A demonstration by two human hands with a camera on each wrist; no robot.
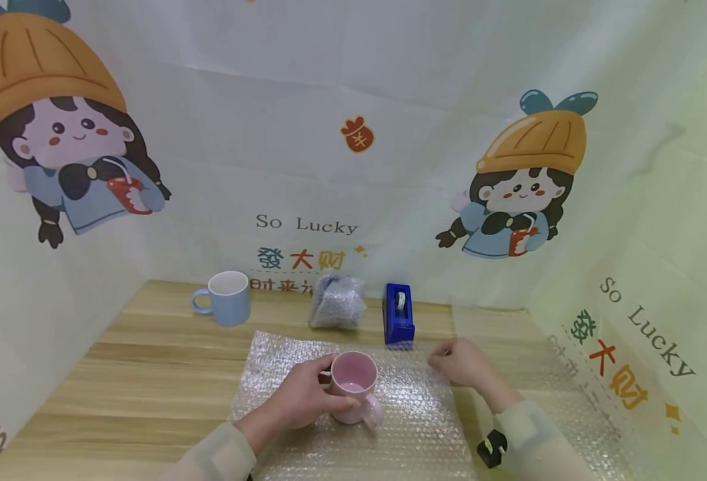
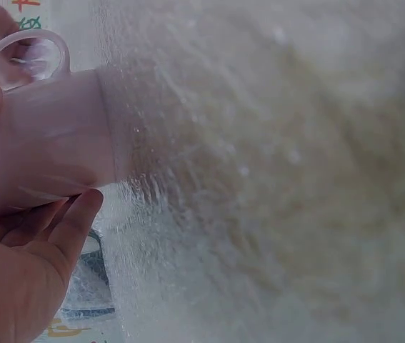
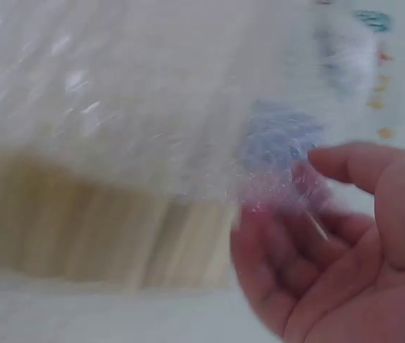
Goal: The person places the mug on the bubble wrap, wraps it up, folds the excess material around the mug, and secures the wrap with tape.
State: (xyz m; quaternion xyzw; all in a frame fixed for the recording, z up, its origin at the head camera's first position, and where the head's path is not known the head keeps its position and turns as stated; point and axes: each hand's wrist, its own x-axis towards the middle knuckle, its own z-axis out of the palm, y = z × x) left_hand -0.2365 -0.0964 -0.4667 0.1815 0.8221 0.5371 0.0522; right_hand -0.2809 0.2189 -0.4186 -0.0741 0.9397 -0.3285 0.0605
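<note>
A pink mug (image 1: 354, 374) stands upright on a sheet of bubble wrap (image 1: 425, 414), its handle pointing to the lower right. My left hand (image 1: 305, 394) grips the mug from its left side, thumb in front and fingers behind. In the left wrist view, the fingers curve around the mug wall (image 2: 52, 143), and its base meets the wrap. My right hand (image 1: 461, 364) pinches the far right corner of the wrap. The right wrist view shows that hand (image 3: 331, 243) with its thumb on one side of the clear film (image 3: 277, 164) and fingers seen through it.
At the back left stands a blue mug (image 1: 229, 299). A bubble-wrapped bundle (image 1: 338, 302) sits behind the sheet, beside a blue tape dispenser (image 1: 398, 314). More bubble wrap (image 1: 569, 401) lies along the right edge of the wooden table (image 1: 131, 374). Printed cloth (image 1: 305, 147) hangs behind.
</note>
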